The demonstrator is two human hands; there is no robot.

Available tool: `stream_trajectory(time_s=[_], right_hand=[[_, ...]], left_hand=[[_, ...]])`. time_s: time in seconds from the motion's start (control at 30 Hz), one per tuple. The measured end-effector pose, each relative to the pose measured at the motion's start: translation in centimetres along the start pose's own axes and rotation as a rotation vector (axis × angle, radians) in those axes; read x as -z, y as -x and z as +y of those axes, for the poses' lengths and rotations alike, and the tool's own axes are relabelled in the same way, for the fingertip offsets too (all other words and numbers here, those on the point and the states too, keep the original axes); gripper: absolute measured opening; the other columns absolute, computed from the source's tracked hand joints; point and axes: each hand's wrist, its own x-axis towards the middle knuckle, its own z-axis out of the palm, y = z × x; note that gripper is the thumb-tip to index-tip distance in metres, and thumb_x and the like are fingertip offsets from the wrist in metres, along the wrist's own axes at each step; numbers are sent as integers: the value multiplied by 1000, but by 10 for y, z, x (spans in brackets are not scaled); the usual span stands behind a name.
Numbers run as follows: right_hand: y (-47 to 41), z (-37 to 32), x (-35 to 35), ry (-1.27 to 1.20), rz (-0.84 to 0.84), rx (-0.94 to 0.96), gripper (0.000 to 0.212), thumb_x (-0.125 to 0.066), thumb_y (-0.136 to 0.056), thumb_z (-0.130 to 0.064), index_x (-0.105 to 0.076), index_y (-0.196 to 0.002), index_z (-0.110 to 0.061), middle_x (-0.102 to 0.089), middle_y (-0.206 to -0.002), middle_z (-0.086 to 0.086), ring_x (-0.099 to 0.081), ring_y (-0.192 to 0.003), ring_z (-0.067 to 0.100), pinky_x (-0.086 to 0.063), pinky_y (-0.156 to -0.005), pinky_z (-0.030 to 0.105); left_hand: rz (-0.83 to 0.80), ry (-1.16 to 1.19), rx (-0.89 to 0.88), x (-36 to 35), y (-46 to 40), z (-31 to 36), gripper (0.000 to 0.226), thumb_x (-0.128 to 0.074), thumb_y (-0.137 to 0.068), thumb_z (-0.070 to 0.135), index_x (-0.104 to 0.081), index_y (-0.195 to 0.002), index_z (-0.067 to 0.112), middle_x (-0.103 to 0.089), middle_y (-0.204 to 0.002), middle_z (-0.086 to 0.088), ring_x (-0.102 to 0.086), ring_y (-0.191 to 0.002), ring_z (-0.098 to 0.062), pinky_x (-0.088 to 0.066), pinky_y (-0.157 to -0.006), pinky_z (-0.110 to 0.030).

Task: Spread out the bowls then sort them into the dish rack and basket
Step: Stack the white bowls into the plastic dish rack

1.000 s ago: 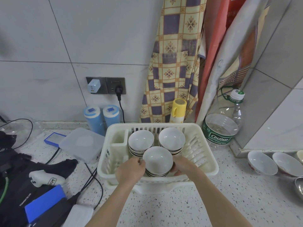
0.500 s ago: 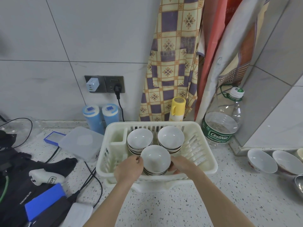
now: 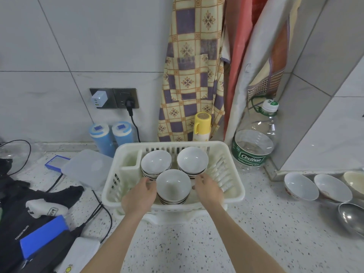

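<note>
both hands flank the nearest stack of white ceramic bowls with dark rim bands (image 3: 173, 187) inside the cream slotted plastic dish rack (image 3: 234, 196), which sits on the speckled white stone desk (image 3: 197, 243). the left hand (image 3: 138, 196) has its fingers curved toward the stack's left side, touching it or just beside it; the right hand (image 3: 208, 189) has loosely spread fingers just beside the right side. neither plainly clamps the stack, so i read both as apart and holding nothing

risks, as i judge them: a lift of the whole stack with only fingertip contact could let the lower bowls slip out and crack on the rack floor or desk. the near stack sits close against the two rear stacks, the left rear stack of bowls (image 3: 156, 162) and the right rear stack of bowls (image 3: 192, 160), so tilting it on the way out may knock those. the rack's near wall stands between the stack and the person, and a low lift could catch on it

counts: three stacks in the rack, each seemingly several bowls deep, exact number unclear. on the desk at right stand two loose white bowls with red marks (image 3: 301, 186), a cream bowl (image 3: 354, 180) cut by the edge, and one steel bowl (image 3: 350, 216). two blue cylindrical containers (image 3: 102, 137) stand behind the rack, with one yellow-capped bottle (image 3: 202, 125) and one large clear water jug (image 3: 254, 142). no basket is clearly visible
</note>
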Motion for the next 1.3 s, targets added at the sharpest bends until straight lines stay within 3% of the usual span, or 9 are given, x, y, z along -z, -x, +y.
stream_trajectory(time_s=[0.07,0.17,0.27,0.4,0.67,0.77,1.03,1.13,1.3], right_hand=[[6,2,4,-114,-3,74,17,-37,-96,-40,-53,-97,-36,-71,-83,-14,-63,-82,10,-44,-74,33],[12,10,13,-232,-51,158,15,-42,-95,-38,-57,-94,-39,-69,-73,-19,-63,-72,4,-50,-75,32],[18,18,28,-466,-149,207,15,-51,-96,-28,-65,-94,-28,-70,-69,-12,-59,-60,3,-50,-67,29],[19,39,64,-936,-207,160,22,-47,-99,-7,-68,-101,-1,-69,-68,6,-57,-51,5,-43,-52,16],[24,162,141,-999,-156,-46,28,-44,-100,-12,-72,-95,-12,-73,-74,12,-52,-52,11,-38,-52,21],[19,208,168,-1015,-56,-154,29,-44,-99,-14,-72,-94,-15,-73,-73,10,-50,-52,11,-37,-54,23],[-11,295,242,-1003,4,-523,15,-59,-90,-17,-68,-100,-12,-76,-82,3,-49,-57,13,-36,-54,23],[-25,315,261,-1048,8,-614,17,-60,-92,-18,-64,-107,-11,-75,-90,2,-48,-60,14,-35,-54,24],[-47,330,271,-1159,-3,-706,19,-51,-96,-19,-60,-112,-11,-70,-99,-3,-52,-72,15,-36,-59,24]], left_hand=[[48,125,30,0,2,4,38,-39,-96,47,-52,-129,32,-67,-111,12,-63,-94,-18,-45,-78,-35],[77,602,44,0,15,25,27,-51,-96,38,-54,-122,30,-65,-116,10,-62,-108,-20,-49,-87,-37],[73,906,-24,-7,45,61,16,-57,-94,24,-60,-108,30,-65,-113,7,-58,-114,-18,-40,-79,-20],[98,1040,-96,-29,86,105,12,-59,-90,24,-64,-97,33,-66,-112,12,-60,-110,-13,-41,-81,-21],[43,1054,-118,-114,156,192,17,-56,-98,18,-67,-92,31,-73,-87,18,-65,-88,2,-45,-74,-19],[-85,990,-112,-156,172,223,13,-56,-98,22,-67,-96,28,-73,-87,14,-63,-86,2,-46,-68,-12],[-537,674,142,-234,185,306,16,-48,-100,35,-57,-107,23,-69,-101,5,-60,-86,-8,-40,-62,-24],[-694,603,262,-245,176,331,16,-47,-98,41,-54,-99,27,-73,-100,4,-62,-84,-11,-39,-65,-27],[-779,658,407,-273,160,356,20,-52,-95,41,-55,-100,22,-75,-100,-4,-63,-79,-17,-38,-62,-27]])
